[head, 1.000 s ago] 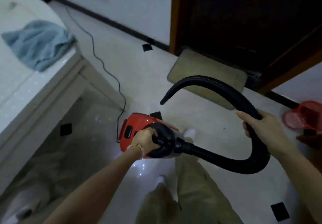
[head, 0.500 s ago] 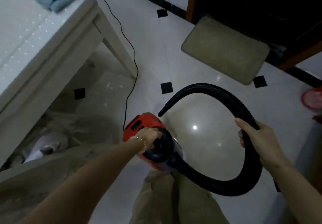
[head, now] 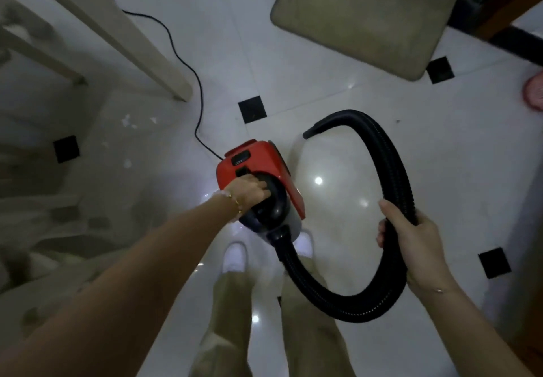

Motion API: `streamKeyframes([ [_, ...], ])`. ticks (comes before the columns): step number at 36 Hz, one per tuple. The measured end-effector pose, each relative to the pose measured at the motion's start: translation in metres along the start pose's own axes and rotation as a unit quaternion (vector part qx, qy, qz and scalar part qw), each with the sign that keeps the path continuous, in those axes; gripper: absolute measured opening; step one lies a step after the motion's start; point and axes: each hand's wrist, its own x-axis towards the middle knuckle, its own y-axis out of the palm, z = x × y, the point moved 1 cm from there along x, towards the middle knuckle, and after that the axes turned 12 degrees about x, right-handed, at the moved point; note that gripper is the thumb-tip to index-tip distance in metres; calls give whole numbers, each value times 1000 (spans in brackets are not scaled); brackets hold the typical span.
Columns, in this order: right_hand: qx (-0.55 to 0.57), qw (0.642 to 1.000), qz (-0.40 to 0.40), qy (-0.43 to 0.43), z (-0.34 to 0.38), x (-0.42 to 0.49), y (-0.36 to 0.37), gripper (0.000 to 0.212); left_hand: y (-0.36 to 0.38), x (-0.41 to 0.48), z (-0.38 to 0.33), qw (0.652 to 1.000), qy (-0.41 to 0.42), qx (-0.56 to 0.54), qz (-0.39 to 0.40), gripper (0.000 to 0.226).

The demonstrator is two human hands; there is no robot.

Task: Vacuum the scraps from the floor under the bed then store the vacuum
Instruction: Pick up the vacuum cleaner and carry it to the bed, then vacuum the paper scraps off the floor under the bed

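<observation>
A small red vacuum (head: 258,162) with a black handle hangs above the white tiled floor, carried by my left hand (head: 249,193), which grips the handle. Its black ribbed hose (head: 390,168) loops out to the right and back up, ending in a nozzle tip (head: 308,134) that points left. My right hand (head: 411,241) is closed around the hose partway along the loop. Small white scraps (head: 129,121) lie on the floor beneath the bed frame (head: 123,36) at the upper left.
The vacuum's black power cord (head: 194,83) trails past the bed leg (head: 176,89). A beige mat (head: 361,15) lies before a dark doorway at the top right. A red object (head: 533,94) sits at the right edge. Fabric is bundled under the bed (head: 44,230). My white shoes (head: 235,254) are below.
The view has tilted further down and closer to the floor; the bed top and blue cloth have left the frame. Both hands keep their grips, and the vacuum hangs nearer the scraps.
</observation>
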Motion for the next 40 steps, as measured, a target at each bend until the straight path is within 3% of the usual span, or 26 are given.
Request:
streamKeyframes([
  [1,9,1000,-6,0,-12,7,4,16,9,11,2,998,1,64,0,35],
  [4,34,999,-25,-3,-49,24,18,16,40,30,6,995,-44,81,40,36],
  [8,44,998,-39,-12,-93,37,37,17,85,47,12,996,-78,14,35,34],
  [13,47,998,-34,12,-136,43,51,20,123,56,25,998,-48,-2,47,32],
  [18,58,995,-50,57,-165,57,63,19,158,48,29,994,5,44,-98,25],
  [22,38,995,-38,84,-181,65,78,22,172,41,31,995,-1,-55,-87,24],
  [24,28,995,-30,91,-185,67,87,21,177,36,30,987,-77,-136,-48,36],
  [27,11,996,-24,90,-184,71,96,19,183,26,17,934,-190,-269,-137,53],
  [30,10,996,-22,88,-180,79,99,18,184,16,-1,815,-327,-440,-187,62],
  [33,8,995,-18,95,-177,86,101,15,179,15,-8,713,-410,-529,-208,53],
  [38,-3,994,-12,105,-177,97,101,16,167,27,15,623,-496,-558,-233,30],
  [40,-7,994,-8,106,-179,101,101,16,170,37,33,613,-508,-567,-212,34],
])
